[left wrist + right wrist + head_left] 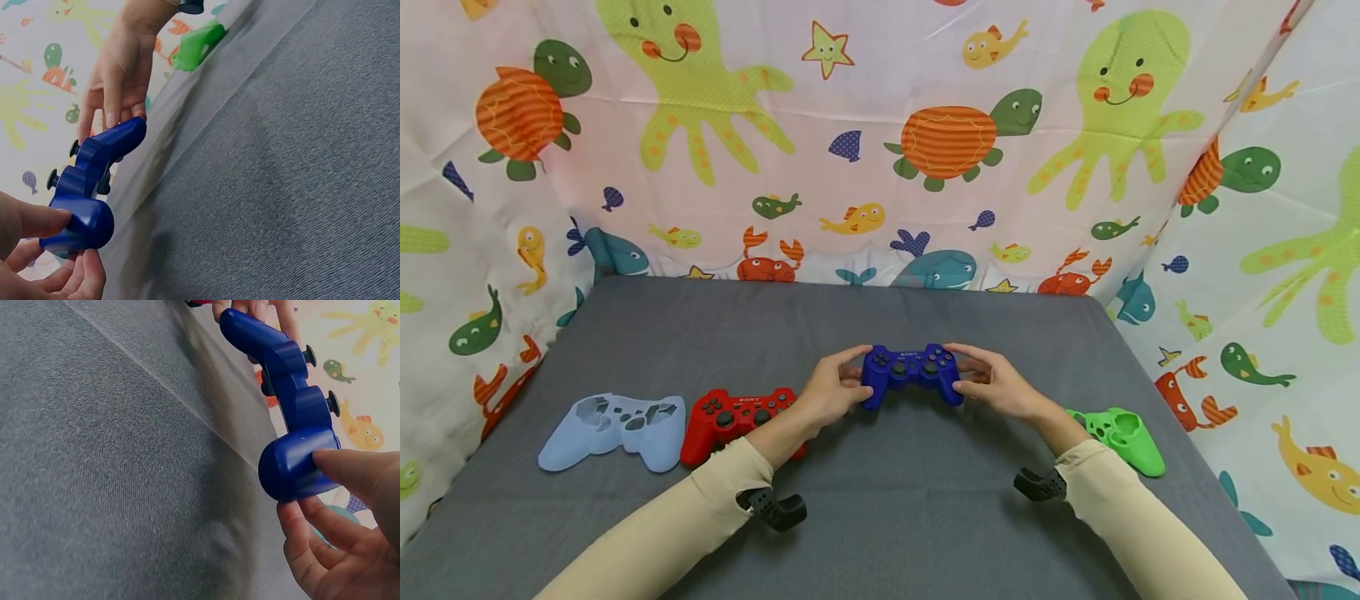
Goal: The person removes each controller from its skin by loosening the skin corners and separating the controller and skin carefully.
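Both hands hold a blue game controller (910, 364) above the grey cloth, its buttons and sticks facing up. My left hand (829, 390) pinches the left grip, thumb on the near side, as the left wrist view shows on the blue controller (84, 228). At the other end my right hand (1002, 388) pinches the right grip; in the right wrist view its thumb presses the controller (294, 465) and the fingers lie beneath. A red game controller (715, 421) lies beside my left forearm, partly hidden by it.
Left of the red controller lies a pale blue controller cover (625, 435) with cut-out openings. A bright green controller cover (1131, 442) lies beyond my right wrist, partly covered by it. The grey cloth-covered table (887, 533) meets a printed sea-animal curtain (865, 100) at its back.
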`<state>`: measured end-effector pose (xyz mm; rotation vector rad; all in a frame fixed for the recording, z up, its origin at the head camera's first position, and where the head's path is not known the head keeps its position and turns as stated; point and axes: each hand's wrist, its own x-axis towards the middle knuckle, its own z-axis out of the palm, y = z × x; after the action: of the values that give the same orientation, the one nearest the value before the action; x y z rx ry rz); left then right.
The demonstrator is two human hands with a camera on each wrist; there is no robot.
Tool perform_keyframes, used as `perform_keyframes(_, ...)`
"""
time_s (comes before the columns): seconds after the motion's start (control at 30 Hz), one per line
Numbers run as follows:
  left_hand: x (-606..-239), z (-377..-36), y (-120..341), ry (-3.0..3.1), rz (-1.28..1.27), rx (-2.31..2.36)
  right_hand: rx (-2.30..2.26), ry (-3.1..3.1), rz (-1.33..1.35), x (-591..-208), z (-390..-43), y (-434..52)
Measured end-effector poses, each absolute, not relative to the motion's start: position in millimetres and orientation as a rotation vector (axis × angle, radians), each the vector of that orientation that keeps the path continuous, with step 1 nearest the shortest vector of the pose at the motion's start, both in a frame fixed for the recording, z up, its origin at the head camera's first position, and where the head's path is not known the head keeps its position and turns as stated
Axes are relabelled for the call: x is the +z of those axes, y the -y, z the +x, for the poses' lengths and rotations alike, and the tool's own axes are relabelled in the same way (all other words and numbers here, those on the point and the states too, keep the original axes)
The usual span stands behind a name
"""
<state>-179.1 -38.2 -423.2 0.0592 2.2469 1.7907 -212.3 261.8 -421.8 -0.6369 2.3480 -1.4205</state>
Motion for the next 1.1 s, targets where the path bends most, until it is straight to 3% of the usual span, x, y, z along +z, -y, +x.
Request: perform_keyframes(1.1, -430.2, -155.2, -2.8, -2.186, 0.278, 1.815, -1.341, -2.401, -0.714, -414.0, -179.6, -312.7)
